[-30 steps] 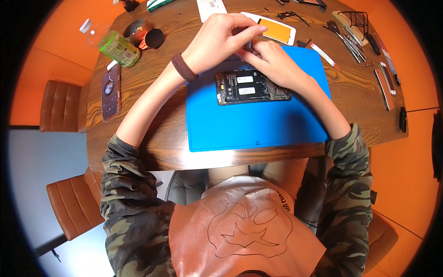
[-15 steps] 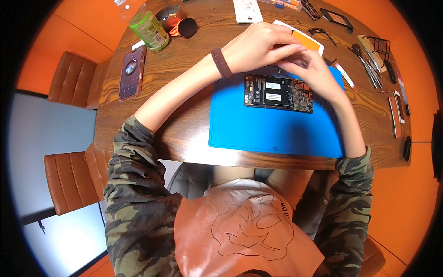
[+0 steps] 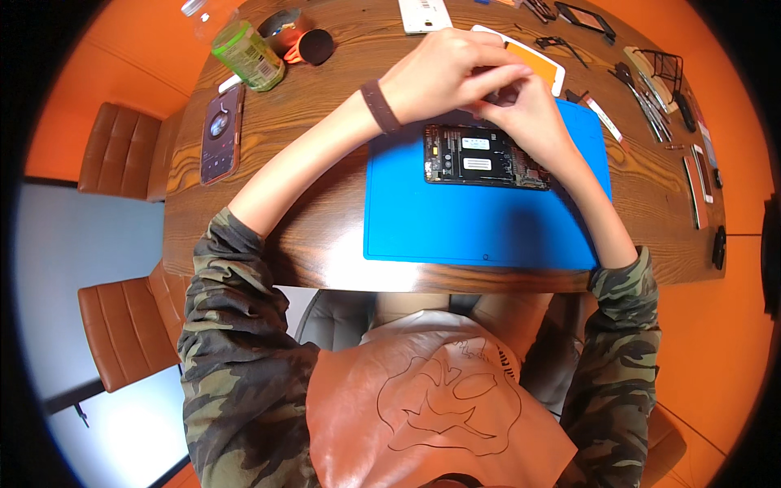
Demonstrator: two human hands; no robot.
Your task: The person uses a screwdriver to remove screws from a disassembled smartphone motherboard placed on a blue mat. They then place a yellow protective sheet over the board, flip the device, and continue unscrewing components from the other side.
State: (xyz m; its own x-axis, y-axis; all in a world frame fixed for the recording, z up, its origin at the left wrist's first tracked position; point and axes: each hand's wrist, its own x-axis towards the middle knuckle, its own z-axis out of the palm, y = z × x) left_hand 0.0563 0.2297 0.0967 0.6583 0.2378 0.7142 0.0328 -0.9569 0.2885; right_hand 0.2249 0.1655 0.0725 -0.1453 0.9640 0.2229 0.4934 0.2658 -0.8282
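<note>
My left hand (image 3: 439, 73) and my right hand (image 3: 529, 118) meet above the back part of a blue mat (image 3: 455, 224), fingers curled together around something small that I cannot make out. Below them lies an opened black electronic device (image 3: 480, 163) with exposed boards and two white labels, its upper right part behind my right hand. Behind my fingers is a white phone with an orange screen (image 3: 537, 61), partly covered by my left hand.
At the back left are a bottle (image 3: 248, 53), dark containers (image 3: 313, 47) and a phone (image 3: 220, 134). A white device (image 3: 419, 12) lies at the back; thin tools (image 3: 651, 110), a wire stand (image 3: 667, 69) and phones (image 3: 695, 183) lie right. Brown chairs (image 3: 122, 150) stand left.
The whole view has shifted. My hands stay together over the device; the narrow bluish piece between them one second ago is now hidden by my fingers.
</note>
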